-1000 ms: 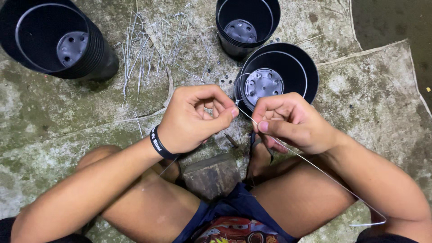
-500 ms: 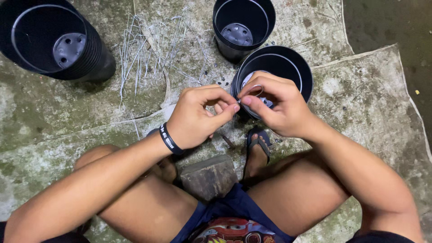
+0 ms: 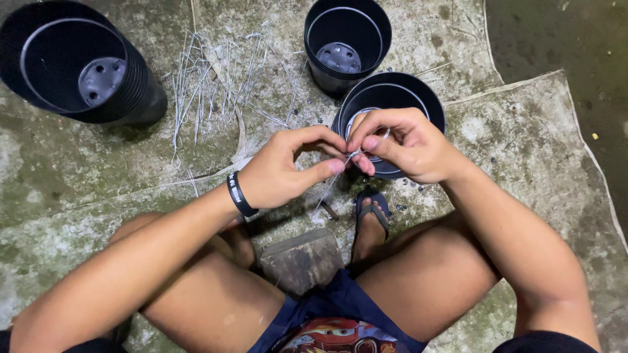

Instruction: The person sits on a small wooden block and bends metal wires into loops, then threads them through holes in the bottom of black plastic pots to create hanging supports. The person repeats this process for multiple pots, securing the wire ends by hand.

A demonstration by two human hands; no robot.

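My left hand (image 3: 288, 167) and my right hand (image 3: 405, 144) meet fingertip to fingertip over the ground, both pinching a thin silver wire (image 3: 337, 175) that hangs down between them. A black band circles my left wrist. Right behind my right hand stands a black plastic pot (image 3: 418, 98) with a holed grey bottom. A loose heap of cut wires (image 3: 216, 85) lies on the ground beyond my left hand.
A second black pot (image 3: 347, 39) stands at the back. A stack of nested black pots (image 3: 78, 65) lies at the far left. I sit on a low wooden block (image 3: 304, 258), knees spread, one sandalled foot (image 3: 371, 222) forward. Stained sheeting covers the concrete.
My right hand has come in from the right, where it held the wire stretched out, and now meets my left hand. The wire now hangs short between the fingertips.
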